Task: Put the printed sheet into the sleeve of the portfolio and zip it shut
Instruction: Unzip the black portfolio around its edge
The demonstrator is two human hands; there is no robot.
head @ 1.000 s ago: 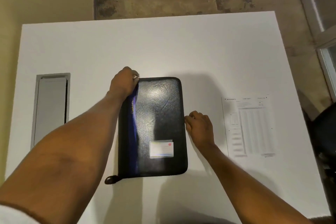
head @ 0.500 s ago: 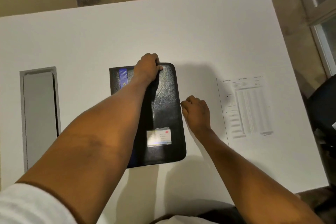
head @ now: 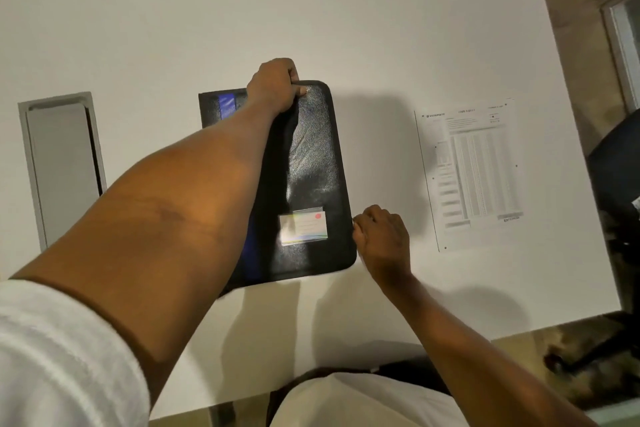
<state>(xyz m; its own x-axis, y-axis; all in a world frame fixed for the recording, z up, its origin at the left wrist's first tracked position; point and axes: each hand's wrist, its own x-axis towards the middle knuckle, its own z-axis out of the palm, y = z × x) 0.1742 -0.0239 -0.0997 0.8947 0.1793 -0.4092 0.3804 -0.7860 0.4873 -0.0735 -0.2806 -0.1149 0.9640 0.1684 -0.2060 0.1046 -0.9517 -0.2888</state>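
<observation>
A black zip portfolio (head: pixel 311 156) lies flat in the middle of the white table (head: pixel 381 28), with a small card pocket (head: pixel 304 229) on its cover. A blue strip (head: pixel 227 104) shows along its left side. My left hand (head: pixel 273 83) grips the portfolio's far edge, thumb on the cover. My right hand (head: pixel 381 236) is pinched against the lower right edge, fingertips on what looks like the zipper pull. The printed sheet (head: pixel 474 170) lies flat on the table to the right, apart from both hands.
A grey cable hatch (head: pixel 60 163) is set into the table at the left. A dark office chair (head: pixel 616 184) stands past the table's right edge. The table's near edge runs just in front of my body.
My left hand slid right along the portfolio's far edge, from its left corner to past the middle. My right hand moved toward me along the right edge. The camera came closer.
</observation>
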